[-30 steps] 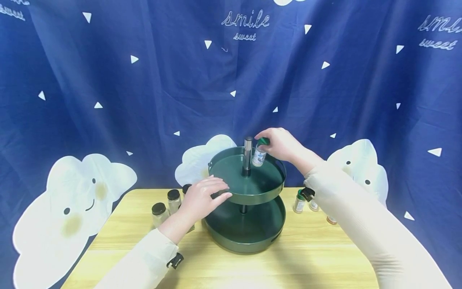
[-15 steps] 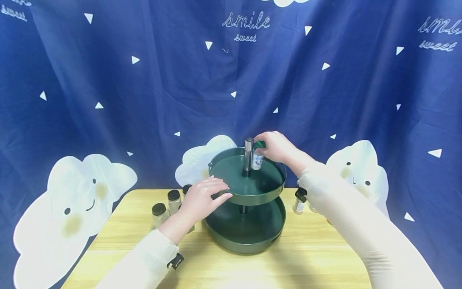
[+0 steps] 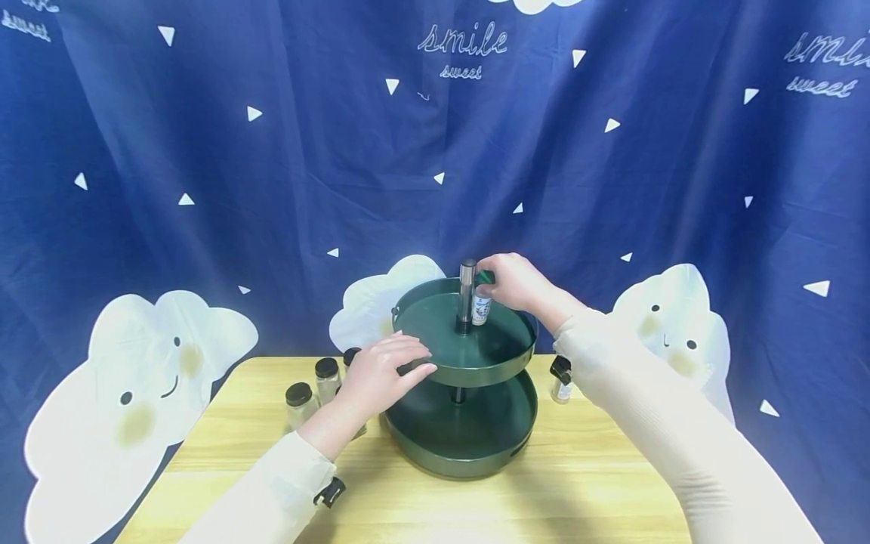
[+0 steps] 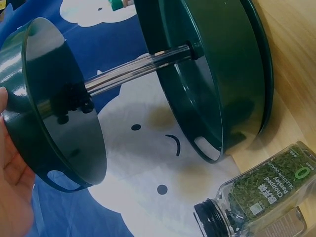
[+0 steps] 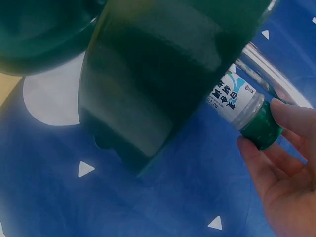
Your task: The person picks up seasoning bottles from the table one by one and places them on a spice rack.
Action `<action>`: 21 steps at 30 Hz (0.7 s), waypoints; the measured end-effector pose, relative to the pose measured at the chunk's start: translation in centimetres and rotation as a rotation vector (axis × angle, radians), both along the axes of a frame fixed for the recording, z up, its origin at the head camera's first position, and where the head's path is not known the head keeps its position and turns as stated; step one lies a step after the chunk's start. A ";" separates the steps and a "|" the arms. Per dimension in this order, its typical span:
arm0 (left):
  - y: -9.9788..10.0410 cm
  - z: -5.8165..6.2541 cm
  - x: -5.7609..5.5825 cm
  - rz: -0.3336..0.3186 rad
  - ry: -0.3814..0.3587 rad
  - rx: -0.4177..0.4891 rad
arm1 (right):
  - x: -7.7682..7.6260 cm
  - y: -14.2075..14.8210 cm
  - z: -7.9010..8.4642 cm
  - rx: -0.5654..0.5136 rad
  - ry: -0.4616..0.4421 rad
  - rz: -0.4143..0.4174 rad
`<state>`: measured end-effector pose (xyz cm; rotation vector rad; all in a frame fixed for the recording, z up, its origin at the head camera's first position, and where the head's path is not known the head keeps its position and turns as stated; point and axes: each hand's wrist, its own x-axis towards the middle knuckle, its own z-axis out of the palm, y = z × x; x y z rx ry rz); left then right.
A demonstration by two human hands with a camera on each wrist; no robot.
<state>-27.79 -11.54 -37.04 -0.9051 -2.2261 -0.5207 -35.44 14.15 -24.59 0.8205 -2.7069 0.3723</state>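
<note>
A dark green two-tier round rack point(image 3: 469, 374) with a metal centre post point(image 3: 467, 291) stands on the table. My right hand point(image 3: 519, 283) pinches a spice jar point(image 3: 481, 308) by its green cap point(image 5: 261, 127). The jar is upright inside the upper tier, right beside the post; in the right wrist view the tier's wall hides its lower part. My left hand point(image 3: 384, 372) rests at the near left rim of the upper tier, fingers extended, and its fingertips show against the outer wall in the left wrist view.
Several black-capped jars point(image 3: 300, 404) stand left of the rack, one a chopped parsley jar point(image 4: 269, 185). Another small jar point(image 3: 561, 391) stands to the right, partly behind the right wrist's black clip point(image 3: 561, 369). A blue patterned curtain point(image 3: 435, 151) hangs behind the table point(image 3: 435, 514).
My right hand has moved down and slightly left with the spice jar, bringing it deeper into the upper tier and closer to the post. The left hand has kept its place.
</note>
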 end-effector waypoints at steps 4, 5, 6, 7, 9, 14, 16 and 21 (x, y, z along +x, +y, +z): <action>0.0 0.1 0.0 -0.002 0.003 0.001 | -0.2 0.0 -0.3 0.003 -0.008 0.001; 0.0 0.1 0.0 -0.003 0.003 0.001 | -0.2 0.0 -0.3 0.005 -0.011 0.000; 0.1 0.1 0.0 -0.006 0.002 0.002 | -0.3 0.0 -0.4 0.005 -0.014 -0.002; 0.1 0.1 0.0 -0.008 0.002 0.003 | -0.3 0.0 -0.5 0.005 -0.013 -0.003; 0.1 0.1 0.0 -0.013 0.003 0.005 | -0.4 -0.1 -0.5 0.005 -0.014 -0.008; 0.1 0.0 -0.2 -0.017 0.020 0.010 | -0.4 -0.2 -0.4 0.011 -0.006 -0.015; 0.1 0.0 -0.2 -0.019 0.023 0.012 | -0.4 -0.3 -0.3 0.009 -0.004 -0.014; 0.0 -0.2 -0.2 -0.024 0.012 0.014 | -0.6 -0.5 -0.5 -0.004 -0.006 -0.010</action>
